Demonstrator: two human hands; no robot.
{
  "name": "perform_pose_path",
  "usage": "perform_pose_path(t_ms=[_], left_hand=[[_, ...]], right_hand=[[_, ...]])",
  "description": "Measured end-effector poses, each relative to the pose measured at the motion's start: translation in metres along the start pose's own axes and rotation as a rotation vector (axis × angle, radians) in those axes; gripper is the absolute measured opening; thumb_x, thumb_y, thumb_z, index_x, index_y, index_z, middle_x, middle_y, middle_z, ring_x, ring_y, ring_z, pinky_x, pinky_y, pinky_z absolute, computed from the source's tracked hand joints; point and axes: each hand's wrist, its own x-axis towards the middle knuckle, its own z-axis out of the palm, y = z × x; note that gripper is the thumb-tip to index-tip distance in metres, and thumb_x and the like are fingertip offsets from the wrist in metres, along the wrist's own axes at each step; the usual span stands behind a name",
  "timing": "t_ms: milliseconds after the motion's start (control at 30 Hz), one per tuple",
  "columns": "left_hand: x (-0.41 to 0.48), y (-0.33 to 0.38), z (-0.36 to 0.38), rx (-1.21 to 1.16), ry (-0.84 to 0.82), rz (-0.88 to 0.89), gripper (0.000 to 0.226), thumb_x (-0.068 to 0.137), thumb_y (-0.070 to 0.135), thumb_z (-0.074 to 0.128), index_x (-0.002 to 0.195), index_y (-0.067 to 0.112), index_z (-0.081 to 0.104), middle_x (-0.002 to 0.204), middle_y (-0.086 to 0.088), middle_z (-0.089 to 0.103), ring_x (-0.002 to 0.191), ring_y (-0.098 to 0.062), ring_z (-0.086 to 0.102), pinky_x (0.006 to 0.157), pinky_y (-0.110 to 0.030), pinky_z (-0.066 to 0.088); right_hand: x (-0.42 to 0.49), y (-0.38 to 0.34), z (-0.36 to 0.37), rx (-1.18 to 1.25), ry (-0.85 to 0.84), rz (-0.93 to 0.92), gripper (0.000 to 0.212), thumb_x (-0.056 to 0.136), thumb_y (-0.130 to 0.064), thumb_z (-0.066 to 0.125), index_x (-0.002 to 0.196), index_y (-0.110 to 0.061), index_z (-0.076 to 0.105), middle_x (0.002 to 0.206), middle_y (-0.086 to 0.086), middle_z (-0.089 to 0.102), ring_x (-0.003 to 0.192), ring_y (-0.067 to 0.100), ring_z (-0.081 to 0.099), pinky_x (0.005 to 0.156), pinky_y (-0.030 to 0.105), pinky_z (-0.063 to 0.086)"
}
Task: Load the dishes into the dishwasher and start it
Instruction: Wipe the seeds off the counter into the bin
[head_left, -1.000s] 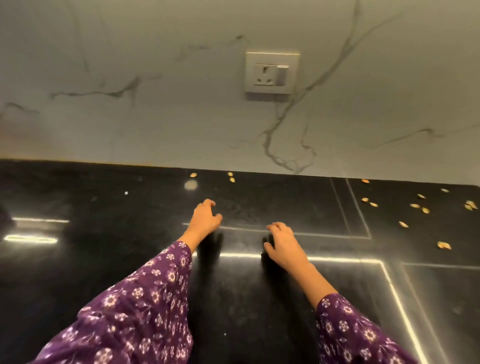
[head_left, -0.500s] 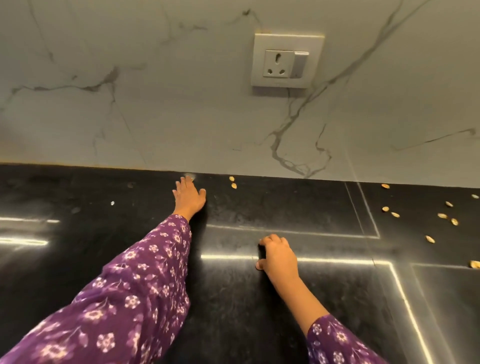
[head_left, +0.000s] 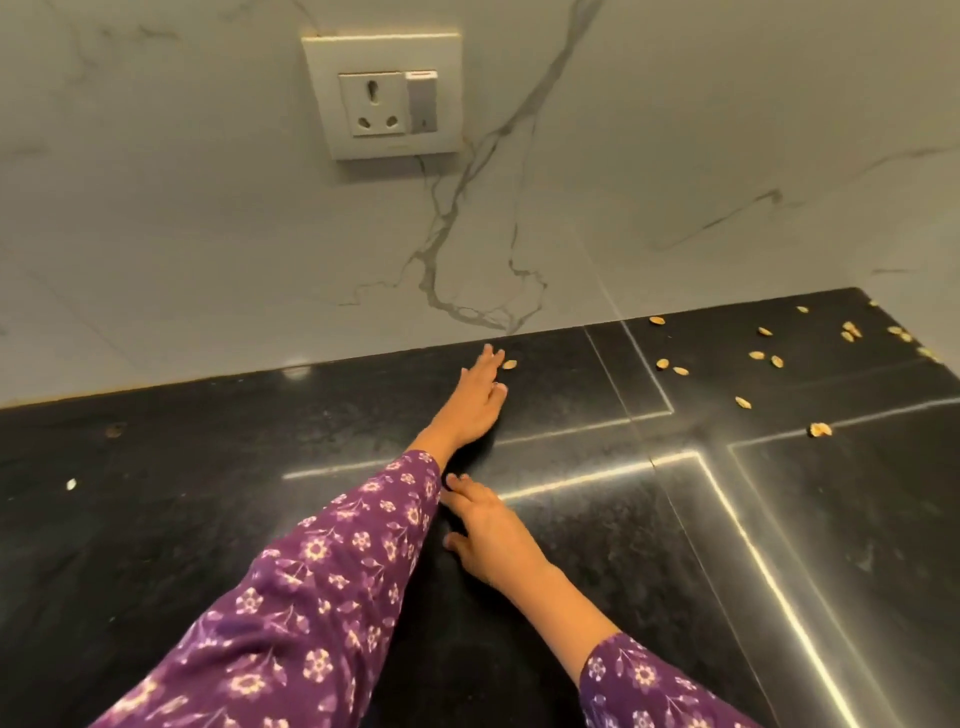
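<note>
Far left, counter: a black polished stone countertop (head_left: 156, 519) runs the full width and meets the wall along a straight back edge.
Specks on it: a pale fleck (head_left: 71, 484) lies near the left edge, with a brownish spot (head_left: 115, 429) further back; what they are is too small to tell.
Wall: pale marble-look wall (head_left: 156, 234) with a thin grey vein (head_left: 457, 208) branching down towards the counter.
Socket: a cream socket plate (head_left: 383, 96) is set in the wall above the hands, its rocker switch (head_left: 422, 101) on the right side of the plate.
Left sleeve: a purple floral left sleeve (head_left: 322, 571) crosses the counter from the lower left.
Left hand: the left hand (head_left: 475, 402) lies flat, palm down, near the back edge; its fingers (head_left: 488, 364) are straight and close together, the tips just beside one tan husk (head_left: 509, 365).
Right hand: the right hand (head_left: 491, 538) rests on the counter nearer the person; its fingers (head_left: 460, 486) are extended, slightly spread and holding nothing, the tips touching or just beside the left cuff.
Right sleeve: the right sleeve (head_left: 644, 680), in the same purple print, shows at the bottom edge.
Seams: thin joint lines (head_left: 631, 379) cross the stone right of the hands.
Glare: bright light streaks (head_left: 602, 470) reflect in the polish.
Right, back corner: more scattered husks (head_left: 777, 361) lie apart from one another, and a larger piece (head_left: 820, 429) lies nearest the front.
Dishes and dishwasher: where the dishes and the dishwasher stand cannot be told from this view.
</note>
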Motion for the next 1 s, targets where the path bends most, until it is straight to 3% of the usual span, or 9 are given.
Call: perform_pose_path(t_ms=[100, 167, 233, 367, 633, 700, 800, 900, 1000], left_hand=[[0.011, 0.007, 0.016, 0.06, 0.251, -0.074, 0.053, 0.101, 0.015, 0.037, 0.149, 0.002, 0.02, 0.158, -0.015, 0.013, 0.147, -0.023, 0.009, 0.118, -0.041, 0.0], [0.015, 0.001, 0.02, 0.13, 0.317, -0.19, 0.056, 0.101, 0.02, 0.037, 0.149, -0.001, 0.017, 0.157, -0.018, 0.013, 0.147, -0.028, 0.009, 0.118, -0.042, 0.0], [0.021, 0.0, 0.029, 0.199, 0.269, -0.222, 0.06, 0.101, 0.027, 0.036, 0.15, 0.0, 0.014, 0.158, -0.019, 0.009, 0.147, -0.03, 0.005, 0.118, -0.042, -0.001], [0.046, 0.024, 0.065, 0.248, 0.187, -0.189, 0.067, 0.1, 0.037, 0.034, 0.15, 0.0, 0.011, 0.158, -0.019, 0.007, 0.147, -0.031, 0.003, 0.117, -0.043, -0.004], [0.099, 0.122, 0.176, 0.294, 0.016, 0.026, 0.063, 0.101, 0.037, 0.029, 0.15, 0.001, 0.014, 0.158, -0.018, 0.009, 0.147, -0.029, 0.006, 0.118, -0.041, -0.003], [0.109, 0.152, 0.206, 0.193, -0.091, 0.113, 0.061, 0.102, 0.034, 0.03, 0.151, 0.002, 0.012, 0.159, -0.016, 0.005, 0.147, -0.026, 0.002, 0.118, -0.038, -0.005], [0.119, 0.194, 0.229, -0.182, -0.253, 0.169, 0.055, 0.104, 0.026, 0.03, 0.151, 0.006, 0.011, 0.16, -0.01, 0.0, 0.148, -0.021, -0.002, 0.118, -0.035, -0.007], [0.119, 0.211, 0.238, -0.364, -0.075, 0.124, 0.046, 0.103, 0.019, 0.032, 0.147, 0.008, 0.028, 0.156, -0.011, 0.023, 0.145, -0.022, 0.017, 0.12, -0.035, 0.007], [0.095, 0.2, 0.243, -0.223, 0.231, 0.008, 0.037, 0.099, 0.015, 0.038, 0.133, 0.004, 0.046, 0.134, -0.014, 0.051, 0.129, -0.029, 0.043, 0.113, -0.037, 0.021]], right_hand=[[-0.019, 0.018, -0.012, 0.1, 0.079, 0.013, 0.047, 0.094, -0.015, 0.051, 0.14, -0.013, 0.044, 0.153, 0.001, 0.031, 0.145, 0.012, 0.019, 0.116, 0.023, 0.016], [-0.038, 0.038, -0.02, 0.102, 0.225, 0.07, 0.04, 0.095, -0.016, 0.048, 0.135, -0.013, 0.05, 0.149, -0.001, 0.039, 0.143, 0.01, 0.024, 0.112, 0.014, 0.016], [-0.058, 0.059, -0.032, 0.11, 0.38, 0.161, 0.034, 0.094, -0.014, 0.05, 0.128, -0.011, 0.057, 0.142, 0.001, 0.048, 0.139, 0.011, 0.034, 0.109, 0.008, 0.015], [-0.097, 0.117, -0.06, 0.109, 0.681, 0.373, 0.027, 0.087, -0.003, 0.06, 0.113, -0.005, 0.067, 0.127, 0.008, 0.061, 0.127, 0.019, 0.05, 0.109, 0.018, 0.027], [-0.166, 0.201, -0.077, 0.14, 1.015, 0.602, 0.032, 0.085, 0.005, 0.06, 0.116, -0.003, 0.062, 0.124, 0.005, 0.059, 0.127, 0.023, 0.05, 0.107, 0.035, 0.038], [-0.172, 0.207, -0.071, 0.171, 1.069, 0.645, 0.032, 0.085, 0.006, 0.058, 0.115, -0.006, 0.062, 0.122, -0.001, 0.058, 0.125, 0.021, 0.051, 0.105, 0.032, 0.038], [-0.169, 0.211, -0.073, 0.199, 1.035, 0.616, 0.037, 0.084, 0.009, 0.056, 0.117, -0.008, 0.06, 0.124, 0.001, 0.058, 0.126, 0.018, 0.05, 0.107, 0.03, 0.036], [-0.17, 0.211, -0.075, 0.24, 1.033, 0.601, 0.041, 0.084, 0.011, 0.055, 0.119, -0.011, 0.059, 0.127, 0.0, 0.057, 0.128, 0.013, 0.047, 0.109, 0.019, 0.031], [-0.173, 0.213, -0.076, 0.341, 1.087, 0.626, 0.044, 0.086, 0.011, 0.051, 0.123, -0.014, 0.057, 0.128, -0.004, 0.056, 0.127, 0.009, 0.048, 0.108, 0.026, 0.036]])
